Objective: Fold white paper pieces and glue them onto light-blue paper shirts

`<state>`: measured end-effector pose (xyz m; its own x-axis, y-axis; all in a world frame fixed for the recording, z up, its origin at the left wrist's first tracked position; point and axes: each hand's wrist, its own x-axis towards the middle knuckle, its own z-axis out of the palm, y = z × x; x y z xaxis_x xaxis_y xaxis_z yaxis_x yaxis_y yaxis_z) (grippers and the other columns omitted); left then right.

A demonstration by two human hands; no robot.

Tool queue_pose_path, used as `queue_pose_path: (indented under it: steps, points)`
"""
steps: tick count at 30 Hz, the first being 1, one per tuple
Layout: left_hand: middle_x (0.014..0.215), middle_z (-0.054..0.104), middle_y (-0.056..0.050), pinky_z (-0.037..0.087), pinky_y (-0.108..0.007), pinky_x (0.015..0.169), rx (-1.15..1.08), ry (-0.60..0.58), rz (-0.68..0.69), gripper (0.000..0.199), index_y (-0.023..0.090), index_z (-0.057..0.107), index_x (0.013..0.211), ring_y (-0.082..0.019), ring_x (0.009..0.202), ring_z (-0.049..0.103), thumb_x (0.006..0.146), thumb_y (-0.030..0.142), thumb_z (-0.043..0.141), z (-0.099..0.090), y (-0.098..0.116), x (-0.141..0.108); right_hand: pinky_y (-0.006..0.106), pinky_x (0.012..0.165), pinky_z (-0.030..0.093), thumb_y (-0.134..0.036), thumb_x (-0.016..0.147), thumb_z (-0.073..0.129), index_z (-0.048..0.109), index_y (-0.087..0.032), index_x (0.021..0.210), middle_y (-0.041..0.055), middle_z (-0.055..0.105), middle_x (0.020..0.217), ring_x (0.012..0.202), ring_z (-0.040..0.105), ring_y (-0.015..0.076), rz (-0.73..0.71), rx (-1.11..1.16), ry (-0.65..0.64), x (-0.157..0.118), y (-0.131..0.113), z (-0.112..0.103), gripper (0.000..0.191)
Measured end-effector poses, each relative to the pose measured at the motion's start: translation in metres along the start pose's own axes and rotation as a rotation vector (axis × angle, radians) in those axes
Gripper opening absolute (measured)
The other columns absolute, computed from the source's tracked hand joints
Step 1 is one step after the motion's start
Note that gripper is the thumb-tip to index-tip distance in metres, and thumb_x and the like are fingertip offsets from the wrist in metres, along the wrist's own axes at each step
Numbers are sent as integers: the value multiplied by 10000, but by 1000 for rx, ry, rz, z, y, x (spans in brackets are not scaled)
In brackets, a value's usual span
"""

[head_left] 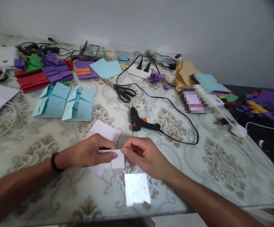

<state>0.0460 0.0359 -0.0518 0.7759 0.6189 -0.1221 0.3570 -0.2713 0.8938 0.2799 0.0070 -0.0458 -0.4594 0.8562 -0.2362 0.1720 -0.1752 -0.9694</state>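
Note:
A small piece of folded white paper (pixel 117 160) is held up just above the table, nearer its front edge. My left hand (pixel 92 152) pinches it from the left, with the thumb lying across its face. At its upper right corner, my right hand (pixel 145 154) grips it between thumb and forefinger. White paper (pixel 106 128) lies behind and below my left hand, partly covered by it. In front of the hands is a bright white square patch (pixel 137 189); I cannot tell whether it is paper or reflected light.
Behind my hands lie a black hot glue gun (pixel 139 119), its cord looping right, and black-handled scissors (pixel 124 92). Folded light-blue papers (pixel 79 104) sit to the left, with red folded paper (pixel 31 80) beyond. A white power strip (pixel 139 71) stands near the wall.

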Motion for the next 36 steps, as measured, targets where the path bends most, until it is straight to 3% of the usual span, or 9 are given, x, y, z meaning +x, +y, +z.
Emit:
queue_pose_path:
  steps: [10,17,21,25,27,30,33,36]
  points:
    - [640,419,64,284,-230,545,-7,7,-28,326,160,583,731,-85,586,372,1013,324,564,1,-1,-1,234,514,541,-461,928,716,676,-175,811,-30,598,631,515,583,113,-13,-13,8,1,3,-2,312]
    - [654,436,62,292,-240,554,5,-7,-33,313,168,578,757,-90,595,384,1013,347,566,0,1,-2,225,504,462,-410,928,719,681,-190,767,-21,631,639,521,584,113,-45,-115,76,1,-2,-5,276]
    - [702,508,41,389,-234,590,-2,125,-80,320,179,546,786,-110,635,487,1038,372,511,0,5,-2,245,540,449,-301,903,734,725,-197,746,-3,681,653,577,591,135,-162,-325,205,0,-7,-18,188]
    - [823,675,-12,499,-232,541,-317,207,-211,281,189,534,930,-130,625,635,1052,436,478,3,7,-2,262,572,453,-326,848,811,691,-199,654,2,702,646,599,601,147,-216,-428,274,1,-12,-26,261]
    - [881,745,-56,564,-256,591,-450,234,-218,247,183,536,1007,-165,703,719,1042,426,509,4,7,-1,262,565,447,-348,835,826,661,-199,624,-6,686,622,581,588,145,-216,-448,279,1,-12,-26,306]
    - [937,792,-91,580,-253,631,-470,297,-202,206,179,529,1031,-180,778,755,1022,383,559,5,5,0,268,571,448,-351,931,716,685,-200,667,-1,696,641,583,602,150,-219,-487,194,2,-11,-26,306]
    - [938,799,-74,528,-211,544,-394,329,-214,199,193,519,1011,-147,689,709,1019,387,563,5,5,0,285,602,463,-352,1060,486,696,-205,688,9,694,641,580,625,154,-272,-528,118,3,-11,-34,452]
    - [882,776,-43,460,-187,459,-335,337,-252,211,198,524,961,-117,580,629,1004,399,572,4,6,0,324,696,487,-345,1074,443,694,-214,748,40,711,728,691,666,194,-341,-682,299,6,-11,-50,432]
